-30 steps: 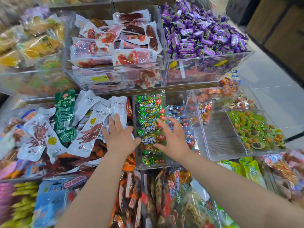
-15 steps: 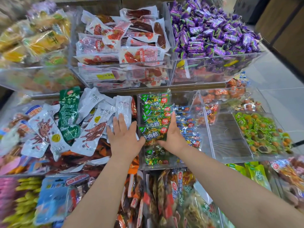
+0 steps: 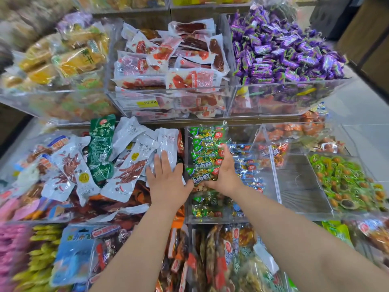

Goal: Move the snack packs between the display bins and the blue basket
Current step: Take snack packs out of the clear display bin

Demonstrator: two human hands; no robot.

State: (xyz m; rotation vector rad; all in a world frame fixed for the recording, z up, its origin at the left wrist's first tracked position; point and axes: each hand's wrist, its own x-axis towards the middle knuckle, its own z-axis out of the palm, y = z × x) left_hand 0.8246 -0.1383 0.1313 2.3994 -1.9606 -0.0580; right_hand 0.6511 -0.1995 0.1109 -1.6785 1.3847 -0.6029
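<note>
The right hand (image 3: 224, 175) now has its fingers curled round the right side of a stack of green packs (image 3: 205, 152). A second ago it hovered flat above them, holding nothing. The left hand (image 3: 168, 182) lies flat as before, fingers straight on the white packs (image 3: 168, 142) just beside the stack, gripping nothing. The stack sits in its clear bin (image 3: 275, 178), with blue packs (image 3: 246, 163) to its right. The grasp looks made, so lifting the stack out is likely next. The blue basket is out of view, so where the stack must go cannot be told.
</note>
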